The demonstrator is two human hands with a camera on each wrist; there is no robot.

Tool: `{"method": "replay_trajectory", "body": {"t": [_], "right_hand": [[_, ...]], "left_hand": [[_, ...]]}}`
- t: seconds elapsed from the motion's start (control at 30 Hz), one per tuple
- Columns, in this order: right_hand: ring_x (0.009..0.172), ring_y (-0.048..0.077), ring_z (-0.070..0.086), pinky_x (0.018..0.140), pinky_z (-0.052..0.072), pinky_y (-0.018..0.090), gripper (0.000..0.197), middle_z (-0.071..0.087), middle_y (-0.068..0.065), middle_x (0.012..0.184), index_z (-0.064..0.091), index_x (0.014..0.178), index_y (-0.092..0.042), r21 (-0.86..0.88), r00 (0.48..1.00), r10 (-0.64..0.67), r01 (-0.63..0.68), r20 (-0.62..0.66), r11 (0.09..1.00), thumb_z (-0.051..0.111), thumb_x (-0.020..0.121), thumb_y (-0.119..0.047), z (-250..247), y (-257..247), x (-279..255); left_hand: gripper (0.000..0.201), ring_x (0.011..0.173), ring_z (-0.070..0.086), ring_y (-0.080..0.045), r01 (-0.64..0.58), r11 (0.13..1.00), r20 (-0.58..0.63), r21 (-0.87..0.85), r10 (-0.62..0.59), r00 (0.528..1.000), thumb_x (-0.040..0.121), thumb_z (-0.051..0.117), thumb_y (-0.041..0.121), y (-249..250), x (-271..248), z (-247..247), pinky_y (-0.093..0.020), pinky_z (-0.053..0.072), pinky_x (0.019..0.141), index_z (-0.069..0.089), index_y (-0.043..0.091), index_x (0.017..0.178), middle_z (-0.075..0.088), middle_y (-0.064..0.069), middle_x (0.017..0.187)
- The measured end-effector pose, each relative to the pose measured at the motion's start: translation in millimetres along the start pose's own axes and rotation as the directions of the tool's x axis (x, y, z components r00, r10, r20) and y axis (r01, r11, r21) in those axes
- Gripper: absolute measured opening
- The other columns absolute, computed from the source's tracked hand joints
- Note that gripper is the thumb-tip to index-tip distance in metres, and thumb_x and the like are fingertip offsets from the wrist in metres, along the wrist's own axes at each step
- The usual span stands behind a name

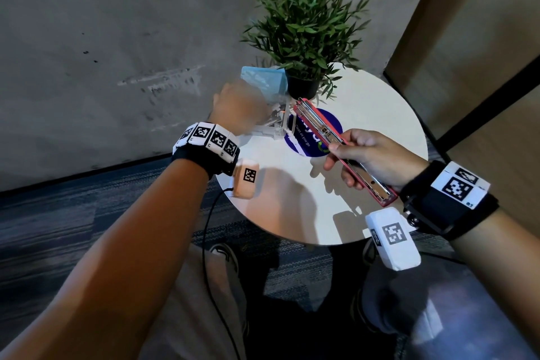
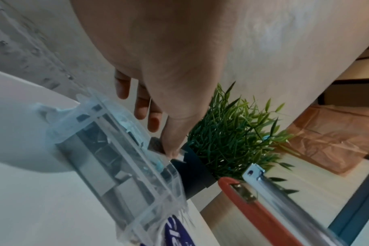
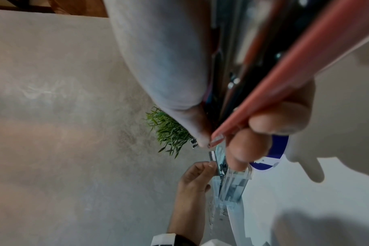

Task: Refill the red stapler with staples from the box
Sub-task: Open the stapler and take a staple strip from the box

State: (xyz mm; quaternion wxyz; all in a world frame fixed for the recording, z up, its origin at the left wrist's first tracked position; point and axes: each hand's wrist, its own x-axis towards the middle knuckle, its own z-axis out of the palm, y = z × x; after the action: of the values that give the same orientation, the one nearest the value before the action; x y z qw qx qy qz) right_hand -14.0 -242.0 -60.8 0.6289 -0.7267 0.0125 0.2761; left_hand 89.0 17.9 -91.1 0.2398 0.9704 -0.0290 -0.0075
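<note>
My right hand (image 1: 359, 161) grips the red stapler (image 1: 330, 137) above the table, swung open so its long metal staple channel (image 2: 284, 188) faces up. The stapler's front end points at the clear plastic staple box (image 1: 273, 123), which stands open with its blue lid (image 1: 263, 79) raised. My left hand (image 1: 238, 108) is blurred and sits over the box. In the left wrist view its thumb (image 2: 172, 146) and a finger pinch a small dark strip of staples (image 2: 155, 144) at the box's far end. The box (image 2: 120, 158) holds more staple strips.
The small round white table (image 1: 380, 114) carries a blue round sticker (image 1: 309, 140) and a potted green plant (image 1: 306, 26) just behind the box and the stapler's tip. A grey wall is on the left and wooden panels on the right. My legs are under the table's near edge.
</note>
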Motion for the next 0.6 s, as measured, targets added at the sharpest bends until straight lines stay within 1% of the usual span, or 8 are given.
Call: {"method": "replay_trajectory", "body": {"t": [0.07, 0.13, 0.2, 0.3, 0.37, 0.43, 0.5, 0.6], "right_hand": [[0.046, 0.025, 0.051, 0.038, 0.039, 0.026, 0.036, 0.076, 0.008, 0.082, 0.044, 0.120, 0.010, -0.003, 1.000, 0.000, 0.000, 0.001, 1.000, 0.054, 0.100, -0.018, 0.1, 0.7, 0.6], [0.045, 0.024, 0.051, 0.038, 0.040, 0.026, 0.036, 0.076, 0.007, 0.081, 0.043, 0.120, 0.010, 0.002, 1.000, 0.005, -0.005, -0.003, 1.000, 0.055, 0.099, -0.017, 0.1, 1.9, 2.0], [0.044, 0.023, 0.052, 0.037, 0.040, 0.026, 0.032, 0.076, 0.007, 0.081, 0.045, 0.119, 0.006, 0.011, 1.000, 0.012, -0.012, -0.004, 1.000, 0.055, 0.099, -0.017, 0.1, 2.5, 3.1], [0.043, 0.023, 0.052, 0.037, 0.040, 0.026, 0.022, 0.075, 0.008, 0.081, 0.047, 0.114, -0.002, 0.018, 1.000, 0.012, -0.012, 0.003, 1.000, 0.055, 0.099, -0.016, 0.7, 2.3, 3.8], [0.044, 0.023, 0.052, 0.037, 0.040, 0.026, 0.020, 0.075, 0.008, 0.082, 0.047, 0.112, -0.003, 0.015, 1.000, 0.013, -0.013, 0.002, 1.000, 0.055, 0.099, -0.017, 0.6, 2.1, 3.9], [0.044, 0.023, 0.053, 0.037, 0.040, 0.027, 0.021, 0.075, 0.008, 0.082, 0.048, 0.113, -0.003, 0.012, 1.000, 0.016, -0.016, 0.005, 1.000, 0.055, 0.100, -0.017, 0.3, 2.4, 4.1], [0.045, 0.024, 0.053, 0.038, 0.040, 0.027, 0.021, 0.075, 0.009, 0.082, 0.048, 0.113, -0.003, 0.007, 1.000, 0.021, -0.021, 0.005, 1.000, 0.055, 0.099, -0.017, 0.0, 3.0, 4.4], [0.044, 0.023, 0.053, 0.038, 0.040, 0.027, 0.019, 0.075, 0.009, 0.082, 0.047, 0.112, -0.004, 0.008, 1.000, 0.024, -0.024, 0.006, 1.000, 0.055, 0.100, -0.016, -0.7, 3.9, 5.6]], "left_hand": [[0.014, 0.101, 0.059, -0.024, -0.001, 0.991, -0.036, -0.131, -0.004, 0.999, 0.081, 0.074, 0.038, 0.0, 0.6, -2.3, -0.042, 0.047, 0.092, 0.065, 0.030, 0.074, 0.063, 0.003, 0.096], [0.016, 0.078, 0.061, -0.017, 0.038, 0.952, -0.038, -0.305, -0.052, 0.998, 0.083, 0.075, 0.035, 1.3, 0.4, -5.9, -0.031, 0.050, 0.073, 0.064, 0.024, 0.077, 0.066, 0.003, 0.083], [0.018, 0.061, 0.059, -0.017, 0.060, 0.901, -0.007, -0.430, -0.070, 0.998, 0.084, 0.077, 0.031, 4.2, -1.7, -9.4, -0.031, 0.047, 0.059, 0.062, 0.021, 0.079, 0.067, 0.003, 0.071], [0.017, 0.076, 0.072, -0.039, 0.076, 0.785, 0.060, -0.615, -0.050, 0.997, 0.086, 0.076, 0.020, 9.3, -5.1, -12.3, -0.047, 0.058, 0.069, 0.061, 0.012, 0.085, 0.076, -0.014, 0.082], [0.017, 0.068, 0.072, -0.032, 0.075, 0.723, 0.066, -0.687, -0.041, 0.997, 0.087, 0.075, 0.014, 13.1, -5.6, -13.1, -0.042, 0.057, 0.065, 0.060, 0.006, 0.092, 0.071, -0.021, 0.084], [0.019, 0.056, 0.067, -0.018, 0.090, 0.675, 0.081, -0.732, -0.045, 0.996, 0.088, 0.073, 0.010, 16.1, -4.9, -12.8, -0.030, 0.052, 0.053, 0.061, 0.002, 0.101, 0.066, -0.013, 0.079], [0.020, 0.053, 0.066, -0.013, 0.128, 0.638, 0.129, -0.760, -0.046, 0.991, 0.090, 0.070, 0.007, 16.8, -3.8, -11.5, -0.024, 0.052, 0.051, 0.064, 0.003, 0.109, 0.066, -0.007, 0.076], [0.006, 0.057, 0.069, -0.014, 0.170, 0.603, 0.194, -0.779, -0.025, 0.981, 0.092, 0.065, 0.003, 18.8, -5.7, -10.9, -0.022, 0.058, 0.057, 0.064, 0.008, 0.097, 0.069, -0.008, 0.074]]}}
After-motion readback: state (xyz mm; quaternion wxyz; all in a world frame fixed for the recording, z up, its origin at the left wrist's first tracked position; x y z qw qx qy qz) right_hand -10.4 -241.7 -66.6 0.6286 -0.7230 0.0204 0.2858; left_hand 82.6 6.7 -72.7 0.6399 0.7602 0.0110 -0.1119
